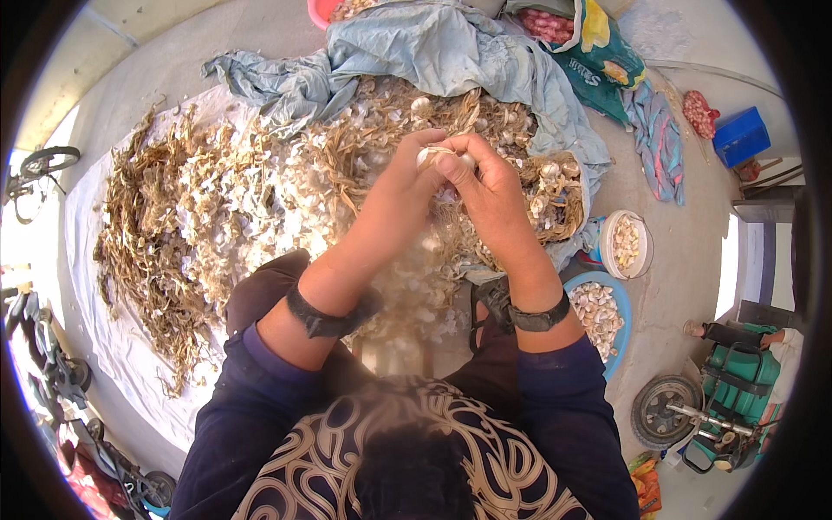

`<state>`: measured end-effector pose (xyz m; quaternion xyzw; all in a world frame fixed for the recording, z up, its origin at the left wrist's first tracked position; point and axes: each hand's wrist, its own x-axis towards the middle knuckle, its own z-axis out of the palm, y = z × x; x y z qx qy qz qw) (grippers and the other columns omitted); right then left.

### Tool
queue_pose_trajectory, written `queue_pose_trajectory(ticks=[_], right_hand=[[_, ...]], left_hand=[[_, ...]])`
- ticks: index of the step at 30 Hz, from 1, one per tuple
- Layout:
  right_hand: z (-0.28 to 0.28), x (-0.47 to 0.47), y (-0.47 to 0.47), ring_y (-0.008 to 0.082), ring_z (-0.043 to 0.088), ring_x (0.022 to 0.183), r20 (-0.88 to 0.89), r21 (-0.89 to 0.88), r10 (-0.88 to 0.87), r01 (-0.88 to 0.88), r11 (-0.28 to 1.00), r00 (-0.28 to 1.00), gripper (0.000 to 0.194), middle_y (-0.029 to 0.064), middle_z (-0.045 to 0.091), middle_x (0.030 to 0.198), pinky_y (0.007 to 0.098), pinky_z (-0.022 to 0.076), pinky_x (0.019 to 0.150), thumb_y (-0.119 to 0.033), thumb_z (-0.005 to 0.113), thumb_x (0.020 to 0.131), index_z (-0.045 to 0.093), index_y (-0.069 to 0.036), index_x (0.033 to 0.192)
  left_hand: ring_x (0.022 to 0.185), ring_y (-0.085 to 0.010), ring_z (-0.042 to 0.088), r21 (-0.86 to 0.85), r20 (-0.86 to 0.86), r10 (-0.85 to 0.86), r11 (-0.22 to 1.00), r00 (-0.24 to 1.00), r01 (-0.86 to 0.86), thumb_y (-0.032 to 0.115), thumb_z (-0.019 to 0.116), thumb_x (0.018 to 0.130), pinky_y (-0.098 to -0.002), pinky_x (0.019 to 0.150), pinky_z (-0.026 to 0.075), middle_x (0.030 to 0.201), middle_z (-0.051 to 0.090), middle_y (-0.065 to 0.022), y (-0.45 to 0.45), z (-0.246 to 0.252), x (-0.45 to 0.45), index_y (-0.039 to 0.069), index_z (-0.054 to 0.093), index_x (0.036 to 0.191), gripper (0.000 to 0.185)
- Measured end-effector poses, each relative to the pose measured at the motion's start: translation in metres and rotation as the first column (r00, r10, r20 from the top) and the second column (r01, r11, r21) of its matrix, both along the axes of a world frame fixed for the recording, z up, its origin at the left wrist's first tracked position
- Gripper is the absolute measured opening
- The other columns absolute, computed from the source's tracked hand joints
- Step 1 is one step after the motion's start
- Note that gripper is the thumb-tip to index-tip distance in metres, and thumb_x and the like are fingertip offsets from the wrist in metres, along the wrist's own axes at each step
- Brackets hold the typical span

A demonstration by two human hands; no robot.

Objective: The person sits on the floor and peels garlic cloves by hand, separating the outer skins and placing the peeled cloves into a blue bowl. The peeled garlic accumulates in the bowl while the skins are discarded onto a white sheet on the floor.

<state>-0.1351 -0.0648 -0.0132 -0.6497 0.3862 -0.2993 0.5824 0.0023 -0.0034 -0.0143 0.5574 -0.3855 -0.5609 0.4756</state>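
Note:
A pale garlic bulb (426,156) is held up between both hands, partly covered by the fingers. My left hand (406,175) grips it from the left, fingers curled over the far side. My right hand (484,182) pinches it with thumb and forefinger, close against the left. Beneath them spreads a heap of dried garlic stalks and papery skins (260,188). Whole bulbs lie in it, among them a garlic bulb (421,107) beyond the hands. How far the held bulb has split cannot be made out.
Beside my right forearm stand a blue basin (621,338) of cloves and a white bucket (645,244) holding peeled-looking cloves. A crumpled blue cloth (422,49) borders the heap, with a green sack (591,84) behind. A person (783,351) sits near a three-wheeler (734,390) at the right.

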Motion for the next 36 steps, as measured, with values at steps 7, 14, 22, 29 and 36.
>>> queue_pose_trajectory(ticks=[7,14,22,29,36], right_hand=[[-0.001,-0.001,-0.003,0.0139,0.060,0.071,-0.020,-0.343,-0.003,-0.004,0.939,1.000,0.023,0.0059,0.065,0.079,0.0284,0.0479,0.067,-0.024,0.055,0.101,0.063,-0.003,0.105],[-0.002,-0.005,-0.002,0.0170,0.060,0.070,0.037,-0.230,0.067,-0.056,0.971,0.997,0.025,0.0076,0.063,0.079,0.0299,0.0475,0.066,-0.025,0.055,0.101,0.063,-0.002,0.106],[0.004,-0.009,0.002,0.0075,0.053,0.069,-0.022,-0.224,0.155,-0.156,0.962,0.988,0.038,0.0006,0.058,0.080,0.0237,0.0447,0.061,-0.037,0.052,0.103,0.061,0.000,0.105],[0.006,-0.014,-0.005,0.0065,0.053,0.069,0.036,-0.127,0.242,-0.236,0.963,0.970,0.039,0.0000,0.058,0.081,0.0224,0.0450,0.061,-0.039,0.051,0.103,0.062,-0.001,0.102],[0.004,-0.015,-0.002,0.0043,0.053,0.068,0.172,0.092,0.103,-0.120,0.988,0.980,0.041,-0.0005,0.059,0.081,0.0201,0.0443,0.059,-0.040,0.052,0.103,0.062,-0.001,0.104]], left_hand=[[0.099,-0.0079,0.051,-0.112,0.030,-0.094,0.989,0.995,0.096,0.025,0.047,0.105,-0.0237,0.083,0.044,0.126,0.054,-0.0048,0.005,0.004,0.004,0.007,0.031,0.151,0.052],[0.116,-0.0116,0.048,-0.167,-0.084,-0.187,0.971,0.979,0.171,0.019,0.050,0.103,-0.0267,0.101,0.038,0.137,0.048,-0.0063,0.005,0.008,0.010,0.008,0.024,0.156,0.060],[0.114,-0.0098,0.048,-0.160,-0.080,-0.235,0.962,0.969,0.220,0.012,0.051,0.102,-0.0273,0.102,0.039,0.133,0.052,-0.0047,0.007,0.007,0.008,0.009,0.014,0.158,0.067],[0.113,-0.0099,0.050,-0.197,0.010,-0.263,0.945,0.965,0.260,0.010,0.050,0.103,-0.0284,0.102,0.040,0.127,0.056,-0.0042,0.008,0.004,0.009,0.009,0.009,0.159,0.069],[0.132,-0.0153,0.039,-0.244,0.033,-0.318,0.917,0.948,0.316,0.002,0.048,0.099,-0.0314,0.110,0.034,0.158,0.027,-0.0117,0.011,0.012,0.009,0.003,0.005,0.158,0.073]])
